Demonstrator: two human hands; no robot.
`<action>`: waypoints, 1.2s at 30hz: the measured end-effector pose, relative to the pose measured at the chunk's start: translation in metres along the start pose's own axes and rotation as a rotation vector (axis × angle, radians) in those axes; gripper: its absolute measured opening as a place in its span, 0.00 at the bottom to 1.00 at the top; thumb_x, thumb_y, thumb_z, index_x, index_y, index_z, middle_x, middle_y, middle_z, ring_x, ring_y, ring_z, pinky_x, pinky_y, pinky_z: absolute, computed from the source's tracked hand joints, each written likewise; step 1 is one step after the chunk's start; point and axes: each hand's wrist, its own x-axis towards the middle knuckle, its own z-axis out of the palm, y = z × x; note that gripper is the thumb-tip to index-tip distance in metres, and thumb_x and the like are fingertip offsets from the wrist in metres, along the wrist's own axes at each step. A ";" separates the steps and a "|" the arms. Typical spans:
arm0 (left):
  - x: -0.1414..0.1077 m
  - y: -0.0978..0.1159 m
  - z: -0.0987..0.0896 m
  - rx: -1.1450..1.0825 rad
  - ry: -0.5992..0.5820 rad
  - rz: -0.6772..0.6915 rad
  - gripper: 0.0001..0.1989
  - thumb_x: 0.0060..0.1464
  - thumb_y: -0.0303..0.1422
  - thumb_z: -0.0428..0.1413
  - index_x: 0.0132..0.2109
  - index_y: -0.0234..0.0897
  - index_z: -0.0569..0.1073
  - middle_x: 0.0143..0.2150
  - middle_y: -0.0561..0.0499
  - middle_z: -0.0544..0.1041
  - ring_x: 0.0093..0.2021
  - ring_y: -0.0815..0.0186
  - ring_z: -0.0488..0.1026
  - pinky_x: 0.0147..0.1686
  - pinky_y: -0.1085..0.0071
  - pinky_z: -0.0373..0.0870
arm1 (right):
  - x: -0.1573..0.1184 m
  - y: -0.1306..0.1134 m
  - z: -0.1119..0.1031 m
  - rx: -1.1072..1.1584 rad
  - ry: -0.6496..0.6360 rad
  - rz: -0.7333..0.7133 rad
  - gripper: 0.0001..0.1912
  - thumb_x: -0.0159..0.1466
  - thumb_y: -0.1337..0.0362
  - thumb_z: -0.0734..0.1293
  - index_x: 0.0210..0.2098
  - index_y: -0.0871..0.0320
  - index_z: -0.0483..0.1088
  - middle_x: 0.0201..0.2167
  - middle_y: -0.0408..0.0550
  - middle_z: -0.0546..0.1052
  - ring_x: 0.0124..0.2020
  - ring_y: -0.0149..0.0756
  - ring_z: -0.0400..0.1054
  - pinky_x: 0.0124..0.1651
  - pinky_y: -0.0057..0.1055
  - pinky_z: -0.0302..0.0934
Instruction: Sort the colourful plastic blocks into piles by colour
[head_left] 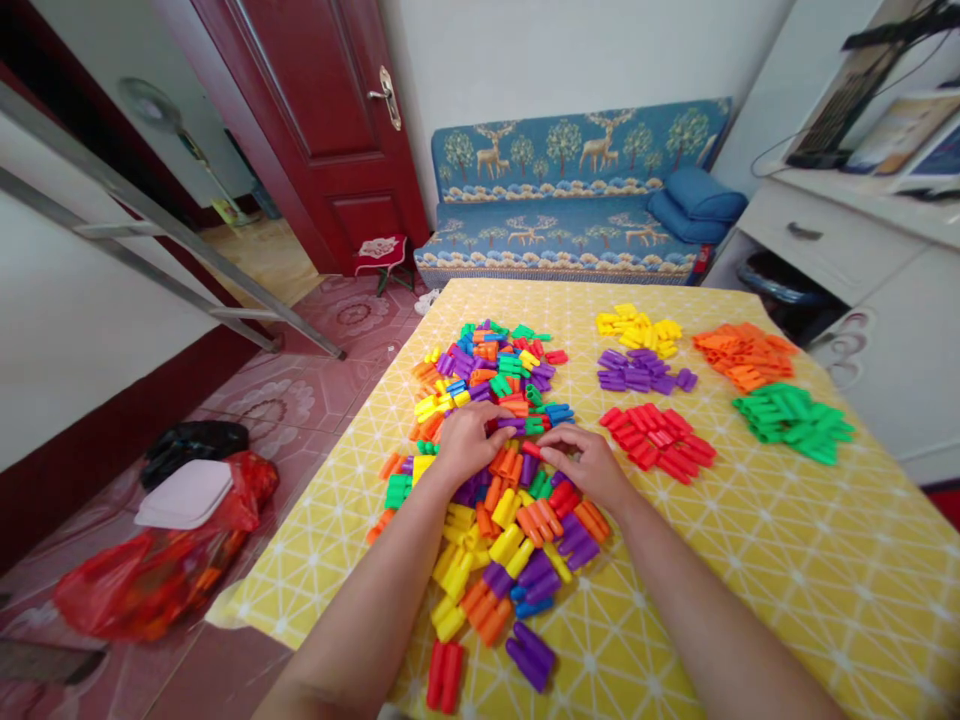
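A mixed pile of bullet-shaped plastic building pieces (506,545) in several colours covers the left part of the table. Over its middle, my left hand (471,440) has thumb and forefinger closed around the end of a purple plastic piece (516,425), which lines up with green and red ones. My right hand (589,462) pinches a small red plastic piece (531,449) at the pile's right side. Near my right hand lies a group of red pieces (660,440). Beyond it are purple pieces (641,372) and yellow pieces (637,328).
Orange pieces (744,355) and green pieces (795,420) form groups at the right of the yellow patterned tablecloth (757,560). A blue sofa (570,200) stands behind the table. On the floor at left are a red plastic bag (142,590) and a metal ladder (180,240).
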 end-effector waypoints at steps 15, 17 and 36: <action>-0.003 -0.010 0.004 -0.194 0.086 0.035 0.09 0.53 0.34 0.59 0.42 0.41 0.79 0.36 0.49 0.78 0.35 0.61 0.71 0.39 0.67 0.65 | 0.002 0.007 0.001 0.021 0.003 0.023 0.10 0.59 0.57 0.68 0.33 0.56 0.76 0.32 0.46 0.77 0.33 0.35 0.69 0.36 0.31 0.61; -0.004 -0.011 0.004 -0.240 0.098 0.019 0.09 0.53 0.35 0.59 0.43 0.41 0.79 0.36 0.49 0.77 0.35 0.62 0.71 0.39 0.67 0.64 | 0.002 0.005 0.001 0.040 0.004 0.031 0.10 0.59 0.57 0.68 0.33 0.57 0.76 0.31 0.46 0.78 0.32 0.35 0.69 0.35 0.31 0.62; -0.004 -0.004 0.001 -0.329 0.048 0.064 0.10 0.55 0.36 0.58 0.42 0.38 0.78 0.32 0.50 0.75 0.30 0.66 0.68 0.32 0.72 0.61 | 0.002 0.007 0.002 -0.073 0.217 -0.170 0.12 0.56 0.58 0.72 0.38 0.53 0.73 0.42 0.49 0.75 0.48 0.41 0.67 0.52 0.39 0.61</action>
